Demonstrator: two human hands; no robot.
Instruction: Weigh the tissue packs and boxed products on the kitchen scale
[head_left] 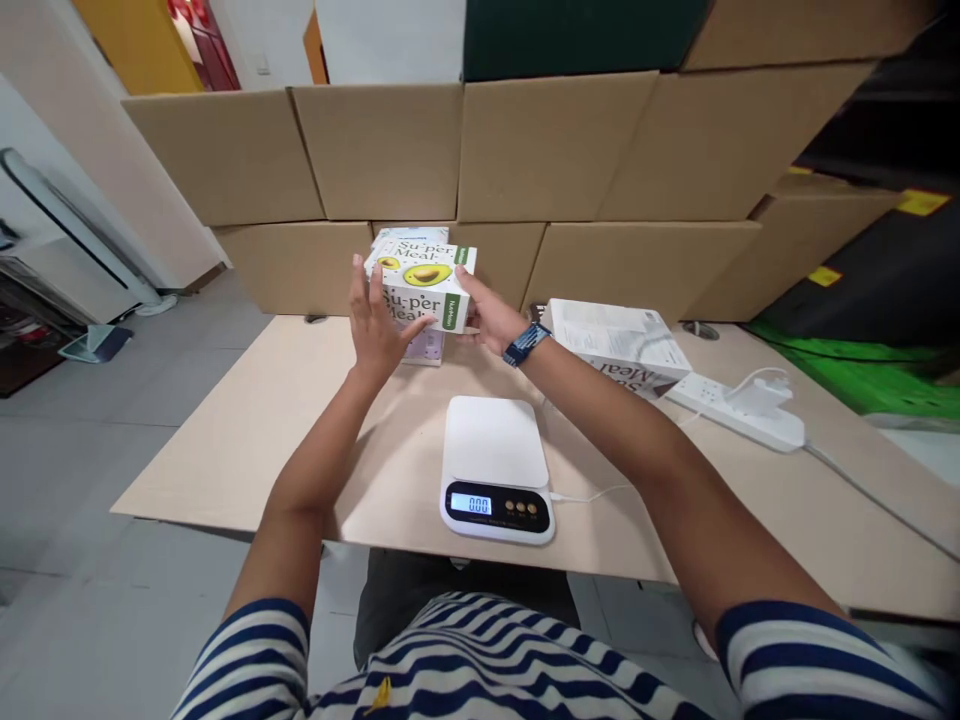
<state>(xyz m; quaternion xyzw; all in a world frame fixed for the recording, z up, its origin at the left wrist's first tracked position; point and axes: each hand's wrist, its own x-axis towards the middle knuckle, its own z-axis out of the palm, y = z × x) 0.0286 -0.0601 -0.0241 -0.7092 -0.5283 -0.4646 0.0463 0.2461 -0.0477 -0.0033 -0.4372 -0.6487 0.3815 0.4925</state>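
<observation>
A white food carton (420, 285) printed "Su-per Meal" with avocado pictures is between my two hands, over the back of the table. My left hand (381, 335) lies against its left side, thumb across the lower front. My right hand (491, 312) grips its right end, thumb on the upper edge. Partly hidden behind and below it are a pale box (412, 236) and a lavender box (426, 347); I cannot tell whether the held carton touches them. Nearer to me sits a white digital scale (496, 445) with nothing on it, its display reading 0.00.
Another "Su-per Meal" carton (619, 335) lies to the right, beside a white power strip (739, 410) with a plugged-in adapter. A thin white cable (592, 494) runs from the scale. Stacked cardboard boxes (375, 150) form a wall behind the wooden table (262, 420).
</observation>
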